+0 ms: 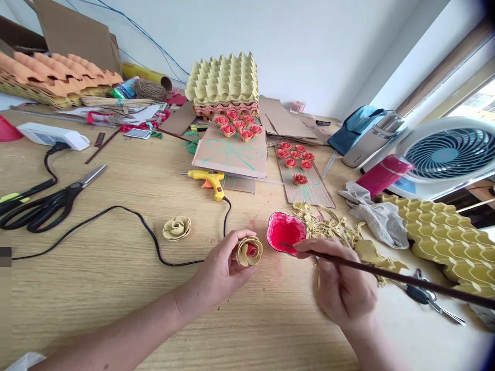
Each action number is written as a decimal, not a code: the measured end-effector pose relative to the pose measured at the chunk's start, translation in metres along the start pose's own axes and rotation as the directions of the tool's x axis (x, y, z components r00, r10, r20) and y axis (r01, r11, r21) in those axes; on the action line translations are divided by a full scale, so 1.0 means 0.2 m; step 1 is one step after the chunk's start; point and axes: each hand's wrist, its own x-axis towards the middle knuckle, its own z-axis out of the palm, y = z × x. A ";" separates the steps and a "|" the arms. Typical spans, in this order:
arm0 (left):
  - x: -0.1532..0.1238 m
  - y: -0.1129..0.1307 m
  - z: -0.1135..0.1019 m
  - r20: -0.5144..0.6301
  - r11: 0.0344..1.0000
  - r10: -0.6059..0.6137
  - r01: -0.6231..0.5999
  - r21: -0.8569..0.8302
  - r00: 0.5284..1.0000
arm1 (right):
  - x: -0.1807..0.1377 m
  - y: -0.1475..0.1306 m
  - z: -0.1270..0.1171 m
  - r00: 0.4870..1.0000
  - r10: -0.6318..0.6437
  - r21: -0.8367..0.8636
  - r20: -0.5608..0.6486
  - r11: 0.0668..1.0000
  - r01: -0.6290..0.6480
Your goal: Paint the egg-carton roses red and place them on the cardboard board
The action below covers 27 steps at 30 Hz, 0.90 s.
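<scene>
My left hand point(226, 263) is closed around a beige paper-pulp rose point(249, 251) whose centre is painted red. Pinched in my right hand point(344, 286) is a long dark-handled paintbrush point(371, 268), its tip down in a small bowl of red paint point(286, 232). The bowl stands on the table just right of the rose. Another beige rose point(177, 228), unpainted, lies to the left of my left hand. Red roses sit on two cardboard pieces with green drawn lines, one cardboard point(228, 154) in the middle and one cardboard point(309, 190) to its right.
A yellow glue gun point(211, 180) lies behind my left hand, its black cord crossing the table. Black scissors point(58, 201) are at left. Beige scraps point(332, 224), a grey cloth point(379, 216), keys point(433, 296) and egg trays point(444, 237) lie right, near a fan point(452, 154).
</scene>
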 end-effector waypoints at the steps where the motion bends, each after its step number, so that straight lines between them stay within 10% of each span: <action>1: 0.00 0.00 0.00 -0.002 0.999 0.011 -0.011 0.048 1.000 | -0.01 -0.01 0.01 0.999 0.004 0.076 -0.054 0.997 0.000; 7: -0.02 0.05 -0.01 0.025 0.978 0.062 -0.066 0.196 0.998 | -0.03 -0.06 0.03 0.995 -0.086 0.286 0.047 0.956 0.069; 27: -0.02 0.00 0.00 0.047 0.964 0.102 -0.110 0.243 0.994 | 0.01 -0.06 0.03 0.973 -0.173 0.215 0.156 0.967 0.137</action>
